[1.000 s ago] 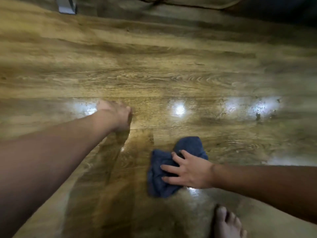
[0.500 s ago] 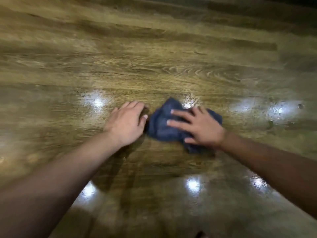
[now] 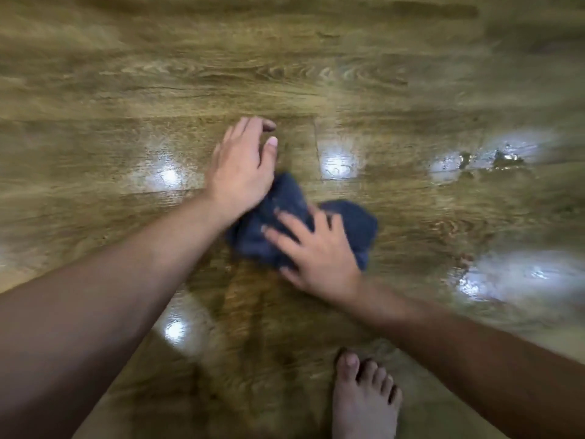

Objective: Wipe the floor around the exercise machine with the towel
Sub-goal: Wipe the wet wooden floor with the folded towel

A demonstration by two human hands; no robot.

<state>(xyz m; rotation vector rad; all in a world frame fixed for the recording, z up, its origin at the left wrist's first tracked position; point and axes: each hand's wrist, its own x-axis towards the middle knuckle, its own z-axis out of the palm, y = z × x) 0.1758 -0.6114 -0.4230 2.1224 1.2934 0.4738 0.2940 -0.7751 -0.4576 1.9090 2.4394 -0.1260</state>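
On the glossy wood-grain plank floor (image 3: 380, 90), a crumpled dark blue towel (image 3: 345, 223) is lying under the right hand (image 3: 319, 258), whose spread, straight fingers are pressing it down. The left hand (image 3: 240, 166) is hovering relaxed, perhaps brushing the towel's edge; blur hides contact. A bare foot (image 3: 364, 403) is standing nearby.

Glossy wood-grain floor (image 3: 380, 74), wet in places.
A crumpled dark blue towel (image 3: 354, 223) lies on it near the middle; a bare foot (image 3: 364, 403) stands nearer; small puddles (image 3: 493, 158) glisten far right.
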